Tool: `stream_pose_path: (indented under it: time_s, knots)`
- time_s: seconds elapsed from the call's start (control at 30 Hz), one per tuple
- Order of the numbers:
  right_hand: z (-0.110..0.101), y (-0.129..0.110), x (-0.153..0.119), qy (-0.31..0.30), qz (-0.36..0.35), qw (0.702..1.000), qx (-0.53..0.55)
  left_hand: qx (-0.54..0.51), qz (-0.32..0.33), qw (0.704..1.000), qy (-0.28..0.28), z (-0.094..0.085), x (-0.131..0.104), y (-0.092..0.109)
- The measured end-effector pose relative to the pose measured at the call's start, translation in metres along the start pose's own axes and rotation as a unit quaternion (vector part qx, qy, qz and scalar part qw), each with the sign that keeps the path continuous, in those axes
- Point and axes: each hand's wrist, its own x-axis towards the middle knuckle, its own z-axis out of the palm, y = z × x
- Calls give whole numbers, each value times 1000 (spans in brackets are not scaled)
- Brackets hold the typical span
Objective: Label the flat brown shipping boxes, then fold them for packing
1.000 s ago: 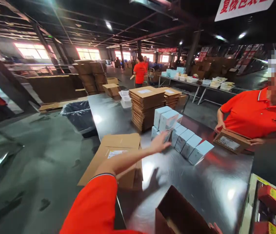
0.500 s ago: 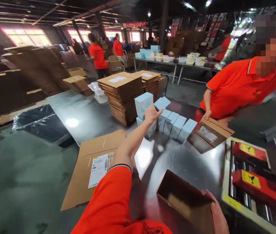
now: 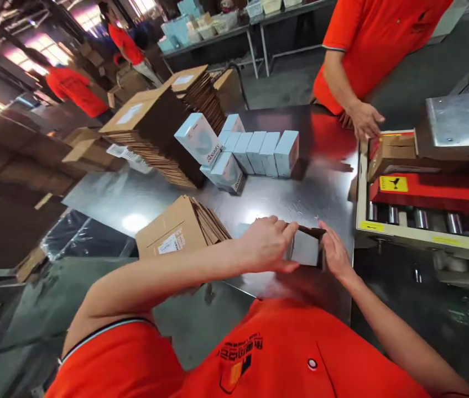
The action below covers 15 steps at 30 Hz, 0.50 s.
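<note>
Near the front edge of the metal table, my left hand point(image 3: 271, 243) has its fingers curled over a pale blue box point(image 3: 305, 249), which sits inside an open brown carton point(image 3: 321, 255). My right hand point(image 3: 334, 250) presses against the carton's right side, fingers extended and apart from the thumb. Much of the carton is hidden by my hands. Beyond them stands a row of light blue boxes point(image 3: 286, 153), with one box point(image 3: 199, 138) stacked on others at its left end. To the left lies a pile of flat cartons point(image 3: 174, 226) with a label.
A tall stack of flat cartons point(image 3: 135, 119) stands at the back left. The roller conveyor point(image 3: 421, 216) on the right carries a red box point(image 3: 442, 190) and a brown carton. Across the table, a co-worker's hand point(image 3: 365, 119) reaches over the conveyor's end. Other people are farther back.
My left hand has come back from the blue boxes to the carton, where a blue box now shows. The co-worker's carton has moved onto the conveyor. The view has tilted.
</note>
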Motion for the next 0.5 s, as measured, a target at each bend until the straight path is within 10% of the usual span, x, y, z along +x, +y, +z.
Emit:
stream_pose_path:
  time_s: [0.13,0.27,0.33,0.5]
  knots:
    - [3,-7,3,64,-24,996,-55,-31,-28,999,11,33,21,-8]
    - [-5,-14,5,125,-44,976,-172,-83,-251,963,42,69,-10,-46]
    - [-3,-19,8,62,-82,962,-253,-127,-300,945,-22,93,-30,-52]
    - [16,-44,27,-168,-141,914,-342,-128,-180,973,-62,145,-40,-31]
